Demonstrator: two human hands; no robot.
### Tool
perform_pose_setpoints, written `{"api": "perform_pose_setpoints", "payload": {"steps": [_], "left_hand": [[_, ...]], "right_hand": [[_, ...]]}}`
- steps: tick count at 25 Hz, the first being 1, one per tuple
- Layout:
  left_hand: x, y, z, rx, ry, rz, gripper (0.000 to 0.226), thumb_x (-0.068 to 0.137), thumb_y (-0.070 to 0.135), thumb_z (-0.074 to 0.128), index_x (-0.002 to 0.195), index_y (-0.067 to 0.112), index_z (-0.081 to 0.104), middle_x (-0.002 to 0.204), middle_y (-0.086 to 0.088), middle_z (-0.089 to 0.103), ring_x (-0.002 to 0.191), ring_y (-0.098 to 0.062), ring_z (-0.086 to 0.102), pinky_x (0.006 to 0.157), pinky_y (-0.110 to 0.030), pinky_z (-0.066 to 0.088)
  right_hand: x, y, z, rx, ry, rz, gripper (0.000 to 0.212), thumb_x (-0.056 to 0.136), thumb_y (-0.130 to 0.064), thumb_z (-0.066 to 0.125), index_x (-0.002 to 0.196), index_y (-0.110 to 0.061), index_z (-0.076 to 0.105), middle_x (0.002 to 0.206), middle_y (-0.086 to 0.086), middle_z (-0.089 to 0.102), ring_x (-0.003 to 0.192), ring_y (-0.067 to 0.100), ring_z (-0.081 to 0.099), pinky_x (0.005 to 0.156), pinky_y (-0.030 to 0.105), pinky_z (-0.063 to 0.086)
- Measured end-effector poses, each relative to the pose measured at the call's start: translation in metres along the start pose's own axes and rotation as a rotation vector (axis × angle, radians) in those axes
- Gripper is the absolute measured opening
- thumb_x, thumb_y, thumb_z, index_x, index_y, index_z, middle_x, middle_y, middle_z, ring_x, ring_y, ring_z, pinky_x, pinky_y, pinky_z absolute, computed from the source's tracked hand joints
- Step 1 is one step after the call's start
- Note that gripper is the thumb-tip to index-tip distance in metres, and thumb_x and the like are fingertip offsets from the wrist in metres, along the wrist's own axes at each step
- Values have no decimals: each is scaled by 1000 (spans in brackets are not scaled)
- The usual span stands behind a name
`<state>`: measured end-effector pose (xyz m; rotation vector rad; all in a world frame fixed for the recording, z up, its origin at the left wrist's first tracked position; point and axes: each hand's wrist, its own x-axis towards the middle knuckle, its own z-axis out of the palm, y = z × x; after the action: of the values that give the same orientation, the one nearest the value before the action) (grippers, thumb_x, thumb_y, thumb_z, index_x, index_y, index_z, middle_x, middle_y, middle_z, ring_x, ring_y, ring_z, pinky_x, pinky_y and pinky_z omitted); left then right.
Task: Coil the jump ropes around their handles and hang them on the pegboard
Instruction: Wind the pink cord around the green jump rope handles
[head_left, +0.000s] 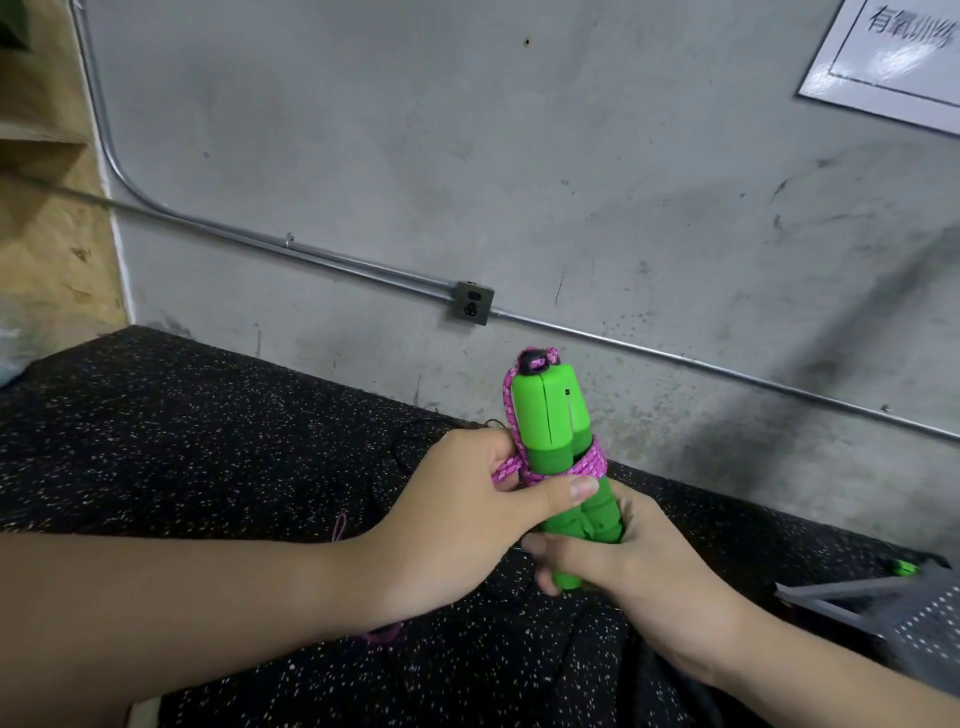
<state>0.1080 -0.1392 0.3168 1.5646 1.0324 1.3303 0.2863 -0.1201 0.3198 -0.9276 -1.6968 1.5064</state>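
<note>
Two green handles (558, 457) are held upright together above the speckled floor (208, 441), gripped low by the right hand (618, 561). Pink rope (563, 464) is wound round them, its loop pinched by the left hand (478, 499).

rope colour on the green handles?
Pink-magenta with small white flecks, a braided cord wound around the green handles. Only the head view shows it.

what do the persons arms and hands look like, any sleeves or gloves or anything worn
Both forearms are bare as far as the frame shows: no sleeves. The left hand and right hand wear no gloves, rings, watch or bands. The nails visible are short and unpainted.
</note>
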Motion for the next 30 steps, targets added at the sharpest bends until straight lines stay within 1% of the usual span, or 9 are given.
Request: {"api": "perform_pose_setpoints", "payload": {"steps": [4, 7, 13, 17, 21, 23, 25, 27, 30], "left_hand": [[2, 4, -6, -105, -98, 8, 21, 90, 21, 72, 107, 11, 77, 98, -2, 80, 89, -12, 75, 82, -23, 58], [4, 10, -10, -109, -124, 39, 26, 86, 29, 73, 104, 10, 78, 91, -11, 78, 77, -15, 68, 74, -22, 55], [12, 2, -18, 96, -19, -56, 41, 84, 58, 77, 100, 21, 82, 100, -9, 79, 95, -23, 75, 100, -50, 53], [11, -2, -7, 94, -4, -26, 22, 94, 41, 74, 104, 23, 81, 94, -5, 80, 91, -20, 73, 93, -50, 55], [6, -7, 4, 189, 55, -25, 44, 83, 61, 76, 99, 19, 77, 63, -6, 57, 59, -12, 46, 59, -40, 43], [4, -9, 7, 147, 43, -37, 53, 78, 67, 76, 98, 18, 76, 67, -11, 60, 62, -15, 49, 63, -46, 48], [5, -8, 5, 52, 37, -54, 50, 81, 63, 77, 98, 16, 78, 80, -10, 74, 72, -28, 67, 77, -48, 58], [6, -5, 3, 10, 33, -41, 40, 87, 50, 74, 94, 11, 78, 83, -13, 76, 71, -22, 68, 75, -44, 57], [5, -1, 5, 34, 13, -40, 40, 93, 44, 72, 92, 5, 75, 84, -22, 72, 69, -20, 61, 71, -49, 53]], "right_hand": [[-4, -12, -10, 343, -247, 241, 30, 76, -21, 84, 102, -9, 74, 88, 22, 64, 70, 27, 57, 70, 35, 52], [-6, -23, -15, 455, -385, 318, 35, 81, -22, 81, 108, -4, 68, 78, 11, 52, 61, 17, 42, 61, 29, 36], [0, -23, -7, 128, -102, 133, 29, 78, -15, 73, 103, -3, 63, 70, 7, 46, 53, 16, 37, 52, 28, 35], [2, -14, -4, -17, 63, 85, 17, 75, -19, 72, 83, -8, 61, 67, 8, 49, 53, 17, 44, 51, 30, 39], [2, -5, 8, -284, 156, -33, 10, 83, -15, 68, 76, -12, 63, 61, -2, 50, 56, 12, 42, 52, 27, 35], [1, -5, 12, -315, 55, -76, 14, 91, -6, 68, 82, -17, 67, 59, -14, 55, 56, 1, 45, 55, 18, 37], [-3, -8, 11, -204, -87, -52, 10, 85, -22, 80, 86, -23, 69, 67, -10, 59, 65, 5, 53, 62, 21, 44], [-6, -10, 3, 96, -168, 87, 37, 67, -38, 91, 95, -20, 75, 84, 3, 63, 82, 21, 60, 69, 35, 50], [-10, -8, 0, 352, -237, 147, 39, 67, -26, 90, 103, -19, 76, 90, 11, 62, 84, 35, 66, 63, 39, 55]]}}
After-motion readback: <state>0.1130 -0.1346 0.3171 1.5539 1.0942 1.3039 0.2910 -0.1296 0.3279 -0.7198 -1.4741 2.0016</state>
